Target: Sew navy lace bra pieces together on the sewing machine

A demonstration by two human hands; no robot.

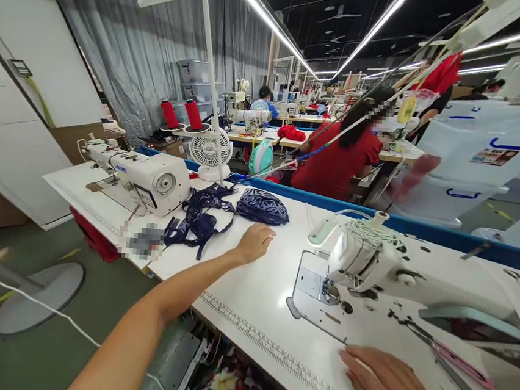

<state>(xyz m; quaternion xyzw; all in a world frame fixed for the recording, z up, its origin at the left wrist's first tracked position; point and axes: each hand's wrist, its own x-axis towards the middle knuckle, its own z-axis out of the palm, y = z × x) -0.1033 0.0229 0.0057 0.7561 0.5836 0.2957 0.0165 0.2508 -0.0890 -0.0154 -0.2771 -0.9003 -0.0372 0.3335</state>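
Note:
My left hand [255,244] reaches out over the white sewing table [251,286], just in front of a stack of dark blue patterned fabric pieces [262,206]. Its fingers point to the right, slightly bent, with nothing visible in them. Left of it lies a loose heap of navy bras [202,223] with straps. My right hand [393,382] rests flat near the table's front edge, fingers stretched out and holding nothing. Beyond that hand stands a white sewing machine [373,264] with its lamp lit over the needle plate.
Scissors [458,376] and a pink-handled tool [464,365] lie on the right. A second sewing machine [137,174] stands left, near a small white fan [211,150]. A person in red [337,156] sits beyond the blue trough [444,236]. Plastic bins [476,142] stand behind right.

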